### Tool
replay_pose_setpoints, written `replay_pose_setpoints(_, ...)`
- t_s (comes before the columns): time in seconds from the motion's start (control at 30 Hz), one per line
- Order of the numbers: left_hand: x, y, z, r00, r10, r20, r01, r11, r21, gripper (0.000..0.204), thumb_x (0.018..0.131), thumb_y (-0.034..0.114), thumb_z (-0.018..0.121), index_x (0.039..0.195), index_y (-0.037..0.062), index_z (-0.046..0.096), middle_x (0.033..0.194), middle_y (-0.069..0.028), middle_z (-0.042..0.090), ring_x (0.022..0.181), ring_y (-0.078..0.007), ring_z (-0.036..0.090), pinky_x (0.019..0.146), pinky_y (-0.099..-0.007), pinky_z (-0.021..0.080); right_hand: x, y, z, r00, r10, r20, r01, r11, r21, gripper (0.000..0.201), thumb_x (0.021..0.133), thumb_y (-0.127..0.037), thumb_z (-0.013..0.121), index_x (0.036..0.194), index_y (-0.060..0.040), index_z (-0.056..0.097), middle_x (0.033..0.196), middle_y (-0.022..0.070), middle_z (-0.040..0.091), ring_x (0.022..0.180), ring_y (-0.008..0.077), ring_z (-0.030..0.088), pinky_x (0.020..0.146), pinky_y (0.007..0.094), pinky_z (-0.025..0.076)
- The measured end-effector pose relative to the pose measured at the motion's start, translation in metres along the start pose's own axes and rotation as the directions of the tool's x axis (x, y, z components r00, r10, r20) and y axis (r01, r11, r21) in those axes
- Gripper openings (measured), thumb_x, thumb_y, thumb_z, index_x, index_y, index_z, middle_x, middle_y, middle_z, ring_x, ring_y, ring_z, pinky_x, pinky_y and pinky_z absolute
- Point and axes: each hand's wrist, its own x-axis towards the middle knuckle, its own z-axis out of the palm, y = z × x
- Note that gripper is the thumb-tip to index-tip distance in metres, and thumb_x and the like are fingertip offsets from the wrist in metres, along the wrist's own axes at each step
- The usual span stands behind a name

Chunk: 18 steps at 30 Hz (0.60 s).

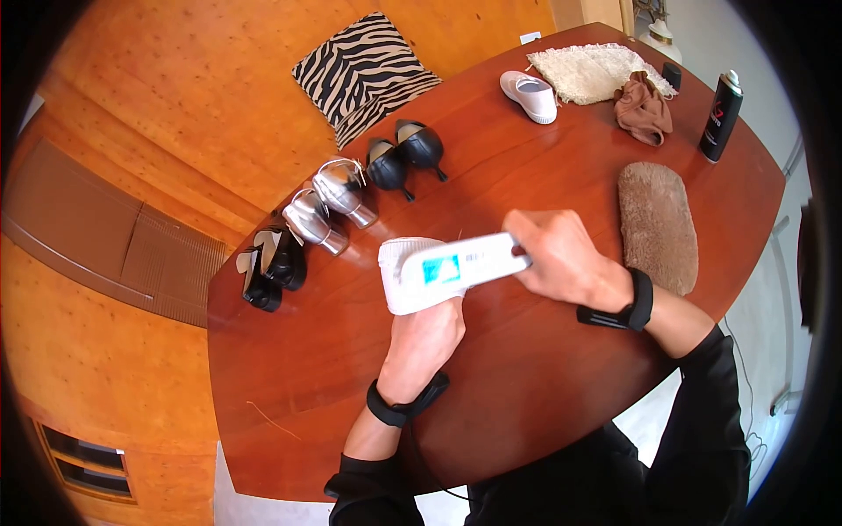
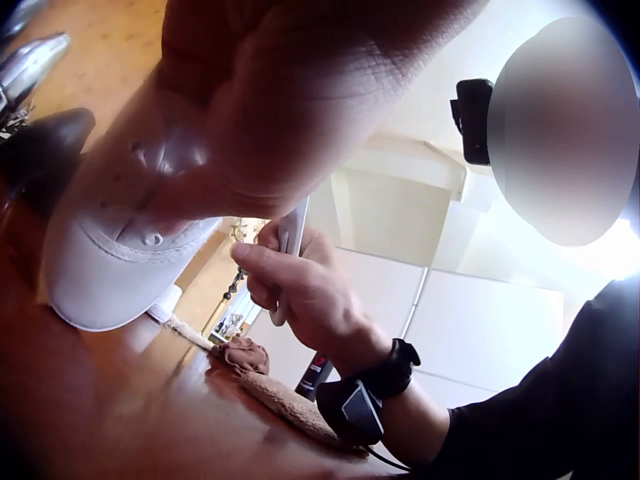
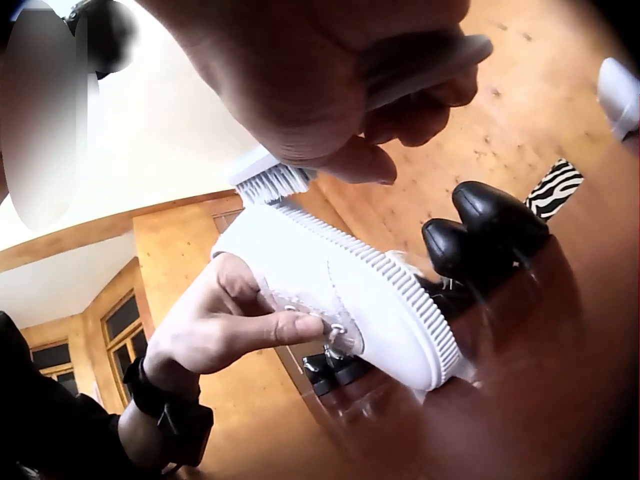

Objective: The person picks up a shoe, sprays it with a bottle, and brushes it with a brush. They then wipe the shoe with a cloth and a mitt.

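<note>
My left hand [image 1: 427, 337] grips a white sneaker [image 3: 385, 335], its thumb lying over the eyelets on the upper. The sneaker is tilted, toe down close over the tabletop, with its ribbed sole edge turned up. A white brush [image 1: 493, 263] is in my right hand [image 1: 566, 261], held by the handle with curled fingers. In the right wrist view the brush's bristles [image 3: 272, 186] meet the sole's edge near the heel. From the head view, the brush head covers part of the sneaker.
Left of the sneaker stand black shoes [image 1: 274, 267], silver heels [image 1: 317, 219] and black pumps [image 1: 421, 145]. Another white sneaker [image 1: 529, 96] sits at the back, near a cream shaggy cloth [image 1: 592, 72], a brown cloth [image 1: 643, 112] and a black spray can [image 1: 719, 123]. A fuzzy brown pad [image 1: 658, 223] lies right.
</note>
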Motion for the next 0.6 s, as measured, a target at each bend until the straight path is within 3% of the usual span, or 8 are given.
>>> replay_pose_setpoints(0.07, 0.004, 0.005, 0.001, 0.995, -0.061, -0.084, 0.044, 0.981, -0.191, 0.019, 0.077, -0.003, 0.059, 0.096, -0.0017, 0.062, 0.090, -0.0180, 0.061, 0.085, -0.0353, 0.056, 0.075, -0.0415, 0.044, -0.002, -0.006, 0.002, 0.999, 0.011, 0.030, -0.011, 1.000, -0.001, 0.019, 0.068, -0.005, 0.063, 0.075, -0.0037, 0.045, 0.067, 0.0106, 0.057, 0.058, 0.0334, 0.058, 0.050, 0.0421, 0.046)
replay_pose_setpoints(0.23, -0.004, 0.006, 0.008, 0.999, -0.024, -0.049, 0.018, 0.993, -0.115, 0.033, 0.068, -0.010, 0.055, 0.098, 0.0029, 0.063, 0.092, -0.0130, 0.060, 0.091, -0.0328, 0.055, 0.081, -0.0411, 0.043, 0.001, -0.014, -0.013, 0.996, 0.055, -0.064, -0.062, 0.991, -0.116, 0.017, 0.069, -0.005, 0.062, 0.075, -0.0040, 0.046, 0.065, 0.0111, 0.056, 0.055, 0.0322, 0.057, 0.049, 0.0411, 0.045)
replay_pose_setpoints(0.3, -0.007, 0.003, 0.012, 0.997, 0.027, -0.068, -0.029, 0.999, -0.029, 0.022, 0.076, -0.005, 0.058, 0.097, -0.0006, 0.061, 0.091, -0.0170, 0.059, 0.086, -0.0358, 0.055, 0.077, -0.0424, 0.043, -0.003, -0.029, -0.020, 0.998, -0.039, -0.054, 0.025, 0.972, -0.232, 0.015, 0.068, -0.007, 0.061, 0.075, -0.0048, 0.047, 0.063, 0.0099, 0.053, 0.054, 0.0292, 0.057, 0.047, 0.0388, 0.045)
replay_pose_setpoints(0.37, -0.008, 0.007, 0.009, 0.993, 0.051, -0.103, -0.045, 0.997, 0.057, 0.022, 0.075, -0.004, 0.058, 0.097, -0.0001, 0.061, 0.091, -0.0168, 0.059, 0.088, -0.0366, 0.054, 0.078, -0.0434, 0.042, -0.007, -0.040, -0.022, 0.991, -0.136, -0.018, 0.127, 0.956, -0.266, 0.015, 0.066, -0.008, 0.061, 0.074, -0.0054, 0.048, 0.061, 0.0080, 0.049, 0.052, 0.0253, 0.056, 0.048, 0.0359, 0.046)
replay_pose_setpoints(0.4, -0.010, 0.008, 0.009, 0.997, 0.010, -0.082, -0.016, 0.997, -0.071, 0.021, 0.076, -0.002, 0.058, 0.096, -0.0007, 0.061, 0.090, -0.0171, 0.059, 0.087, -0.0371, 0.055, 0.077, -0.0439, 0.043, -0.007, -0.041, -0.024, 0.991, -0.136, -0.018, 0.125, 0.950, -0.285, 0.015, 0.066, -0.007, 0.060, 0.074, -0.0055, 0.048, 0.061, 0.0079, 0.049, 0.052, 0.0250, 0.056, 0.048, 0.0357, 0.046)
replay_pose_setpoints(0.53, -0.005, 0.007, 0.006, 1.000, 0.006, 0.024, -0.006, 1.000, -0.003, 0.017, 0.077, -0.001, 0.058, 0.094, -0.0033, 0.060, 0.088, -0.0181, 0.059, 0.083, -0.0366, 0.056, 0.074, -0.0445, 0.044, 0.001, -0.030, -0.033, 0.996, -0.055, -0.064, 0.028, 0.928, -0.373, 0.014, 0.066, -0.007, 0.060, 0.073, -0.0061, 0.048, 0.060, 0.0078, 0.048, 0.053, 0.0247, 0.057, 0.047, 0.0363, 0.046)
replay_pose_setpoints(0.6, -0.004, 0.009, 0.003, 1.000, -0.005, -0.006, 0.005, 0.999, -0.034, 0.016, 0.078, 0.000, 0.057, 0.094, -0.0032, 0.060, 0.089, -0.0185, 0.059, 0.082, -0.0369, 0.056, 0.073, -0.0446, 0.044, -0.001, -0.032, -0.031, 0.995, -0.083, -0.053, 0.059, 0.935, -0.350, 0.014, 0.066, -0.007, 0.060, 0.073, -0.0060, 0.048, 0.060, 0.0082, 0.049, 0.053, 0.0259, 0.057, 0.047, 0.0369, 0.046)
